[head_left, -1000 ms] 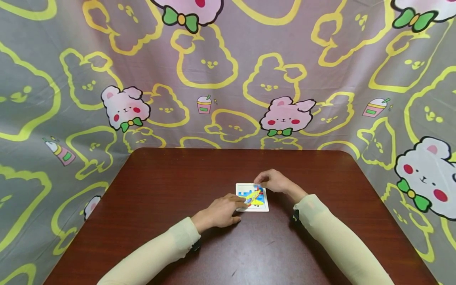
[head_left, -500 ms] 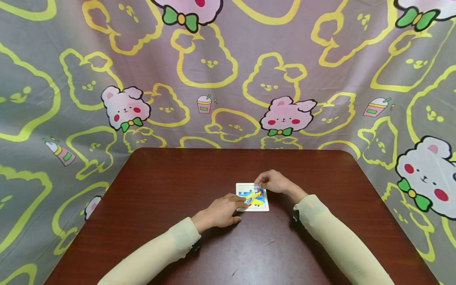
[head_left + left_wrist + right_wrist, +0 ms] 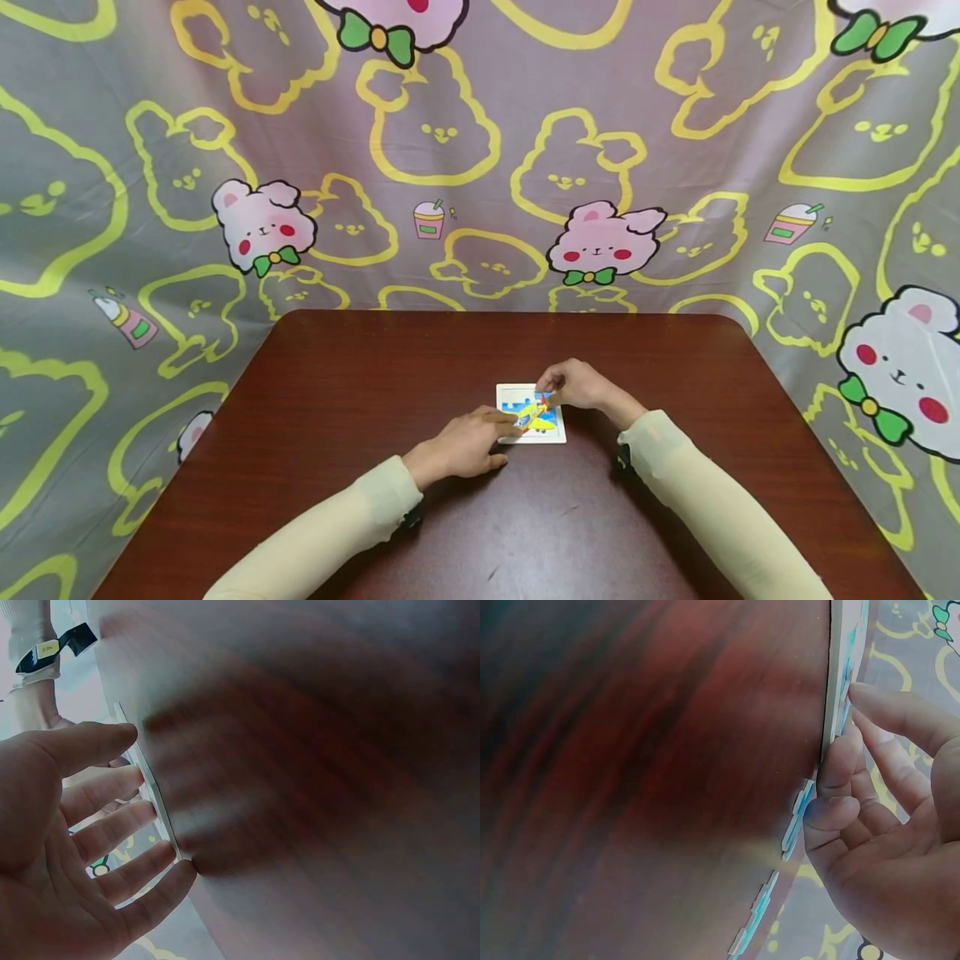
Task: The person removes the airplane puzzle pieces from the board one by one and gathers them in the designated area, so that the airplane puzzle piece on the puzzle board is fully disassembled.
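Observation:
A small square jigsaw puzzle [image 3: 542, 425] shows a yellow plane on blue, inside a white tray [image 3: 562, 437] lying flat on the table. My left hand [image 3: 467, 445] rests with fairly straight fingers across the tray's left side; in the left wrist view those fingers [image 3: 120, 825] touch its edge. At the upper right corner, my right hand [image 3: 579, 383] bends over the puzzle. Its thumb and index finger pinch a blue puzzle piece [image 3: 846, 712] against the tray, partly hidden by the fingertips. The other fingers are curled under the palm.
Loose blue-printed pieces [image 3: 799, 817] lie on the table beside the tray in the right wrist view; the right hand hides them from the head view. The dark reddish-brown table [image 3: 375, 358] reaches a patterned curtain [image 3: 465, 150] at the back and sides.
My right fingertips have shifted slightly toward me at the tray's upper right corner, and the plane's tail area looks slightly displaced. My left hand stays on the tray.

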`<state>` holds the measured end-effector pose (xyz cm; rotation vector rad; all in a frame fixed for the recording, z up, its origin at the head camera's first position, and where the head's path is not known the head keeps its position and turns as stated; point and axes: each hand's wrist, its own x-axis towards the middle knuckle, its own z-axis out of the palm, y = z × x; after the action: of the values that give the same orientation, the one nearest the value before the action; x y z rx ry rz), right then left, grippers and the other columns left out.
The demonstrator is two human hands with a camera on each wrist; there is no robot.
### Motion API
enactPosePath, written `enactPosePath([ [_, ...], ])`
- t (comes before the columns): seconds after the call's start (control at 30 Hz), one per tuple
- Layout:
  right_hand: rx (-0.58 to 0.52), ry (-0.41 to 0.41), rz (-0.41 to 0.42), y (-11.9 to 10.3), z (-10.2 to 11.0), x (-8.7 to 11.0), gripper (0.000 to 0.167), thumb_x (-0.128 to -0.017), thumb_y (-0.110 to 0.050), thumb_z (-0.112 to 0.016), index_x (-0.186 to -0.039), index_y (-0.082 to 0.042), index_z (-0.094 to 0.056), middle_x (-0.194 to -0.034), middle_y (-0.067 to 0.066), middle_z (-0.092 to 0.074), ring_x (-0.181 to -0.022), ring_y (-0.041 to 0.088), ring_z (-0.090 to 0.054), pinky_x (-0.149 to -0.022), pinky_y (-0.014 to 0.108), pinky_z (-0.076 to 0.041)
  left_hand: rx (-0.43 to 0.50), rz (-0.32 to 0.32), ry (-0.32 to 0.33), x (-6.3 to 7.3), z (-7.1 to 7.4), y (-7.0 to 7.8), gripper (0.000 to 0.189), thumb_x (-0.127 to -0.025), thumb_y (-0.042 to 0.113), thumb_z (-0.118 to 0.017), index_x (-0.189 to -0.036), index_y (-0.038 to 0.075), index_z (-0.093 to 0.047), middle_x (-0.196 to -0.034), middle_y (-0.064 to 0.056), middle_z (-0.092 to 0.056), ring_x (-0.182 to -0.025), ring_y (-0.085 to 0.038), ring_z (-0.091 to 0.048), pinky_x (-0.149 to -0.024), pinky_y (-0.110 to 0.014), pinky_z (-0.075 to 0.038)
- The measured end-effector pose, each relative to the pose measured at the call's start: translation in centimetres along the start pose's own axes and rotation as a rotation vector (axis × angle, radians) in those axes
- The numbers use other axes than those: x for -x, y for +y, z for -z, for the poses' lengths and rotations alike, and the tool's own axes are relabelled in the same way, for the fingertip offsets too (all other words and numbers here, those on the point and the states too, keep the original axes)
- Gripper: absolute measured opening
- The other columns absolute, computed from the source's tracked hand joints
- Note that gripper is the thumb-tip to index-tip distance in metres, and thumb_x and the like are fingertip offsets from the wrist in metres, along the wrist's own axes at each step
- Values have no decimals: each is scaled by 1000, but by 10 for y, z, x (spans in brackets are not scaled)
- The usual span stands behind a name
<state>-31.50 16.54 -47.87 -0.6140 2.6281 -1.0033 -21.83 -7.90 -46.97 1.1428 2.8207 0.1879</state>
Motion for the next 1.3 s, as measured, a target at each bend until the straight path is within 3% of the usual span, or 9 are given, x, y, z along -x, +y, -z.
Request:
enactPosePath([
  [0.43,49,-15,-36,-1,3,-1,21,-75,-5,-83,-92,-17,-78,-87,-3,-72,-83,10,-62,-73,27,-51,-2,12,-11,0,1,1,46,-91,32,-70,-136,24,-63,-147,2,-56,-136,-22,-50,-102,-39,-52],
  [0.9,36,-25,-48,-6,4,0,18,-74,-4,-83,-89,-13,-77,-83,-3,-70,-80,11,-60,-71,26,-50,18,13,-1,0,1,2,46,-91,30,-71,-135,22,-64,-146,1,-57,-136,-23,-51,-104,-39,-50],
  [1.3,13,-27,2,-5,5,0,15,-79,-3,-80,-90,-11,-75,-84,0,-71,-79,12,-61,-70,27,-51,20,15,-1,-1,1,1,46,-91,30,-70,-137,23,-63,-148,1,-55,-136,-23,-50,-104,-39,-51],
])
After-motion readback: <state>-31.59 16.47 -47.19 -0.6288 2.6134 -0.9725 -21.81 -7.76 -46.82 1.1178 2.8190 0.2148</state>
